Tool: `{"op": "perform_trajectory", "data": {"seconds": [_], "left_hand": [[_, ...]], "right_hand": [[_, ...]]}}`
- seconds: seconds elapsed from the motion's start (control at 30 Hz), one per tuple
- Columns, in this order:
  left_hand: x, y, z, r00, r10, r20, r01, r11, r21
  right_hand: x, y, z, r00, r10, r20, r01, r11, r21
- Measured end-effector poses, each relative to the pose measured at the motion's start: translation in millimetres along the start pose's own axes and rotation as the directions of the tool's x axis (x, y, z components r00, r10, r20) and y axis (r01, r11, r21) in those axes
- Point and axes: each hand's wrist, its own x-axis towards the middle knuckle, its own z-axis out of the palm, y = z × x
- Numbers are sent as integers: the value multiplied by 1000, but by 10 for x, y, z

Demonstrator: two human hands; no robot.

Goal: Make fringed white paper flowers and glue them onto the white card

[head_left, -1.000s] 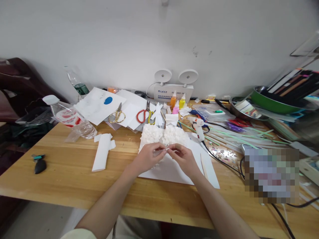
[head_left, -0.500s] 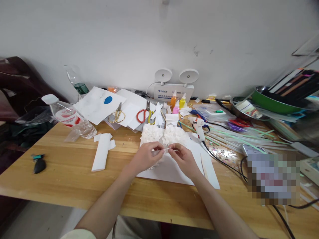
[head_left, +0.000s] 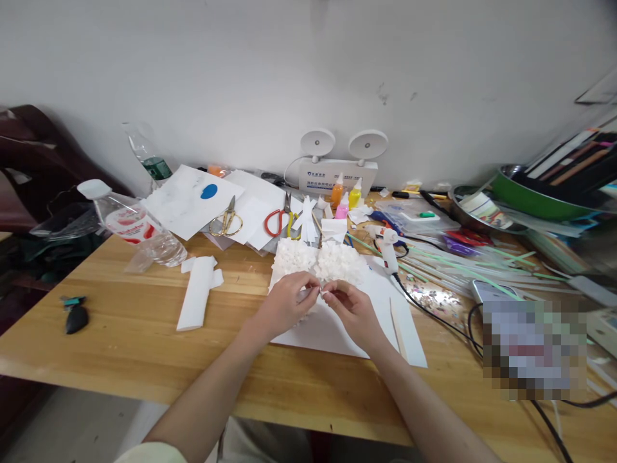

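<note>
My left hand and my right hand meet over a white sheet of paper on the wooden table. Both pinch a small white piece of paper between their fingertips. Just behind the hands lies a mass of white crumpled paper flowers on the same sheet. A white hot glue gun lies to the right of the flowers, its black cord trailing toward the front right.
Folded white paper lies left of the hands. Behind stand plastic bottles, gold scissors, red scissors, small paint bottles, straws and a green pan. A dark object rests far left.
The hands have drawn closer together, and the strip of paper between them is now bunched into a shorter piece. The view has shifted slightly.
</note>
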Motion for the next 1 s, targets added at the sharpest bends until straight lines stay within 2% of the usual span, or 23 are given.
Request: {"op": "perform_trajectory", "data": {"seconds": [0.27,0.5,0.67,0.83,1.0], "left_hand": [[-1,-9,1,1000,6,11,-6,1000,-4],[6,22,-10,998,68,-19,-68,997,-31],[-5,54,-47,1000,-11,-18,9,995,-99],[-19,108,-88,992,-125,35,129,968,-217],[-4,98,-79,990,-128,53,137,961,-242]], "right_hand": [[-5,-6,34,998,-26,-61,25,1000,-16],[-14,1,37,996,-44,-73,39,997,-59],[0,12,3,996,-30,-87,24,997,-73],[34,13,-28,998,-6,-56,7,1000,13],[35,14,-22,999,39,-24,-38,998,54]]}}
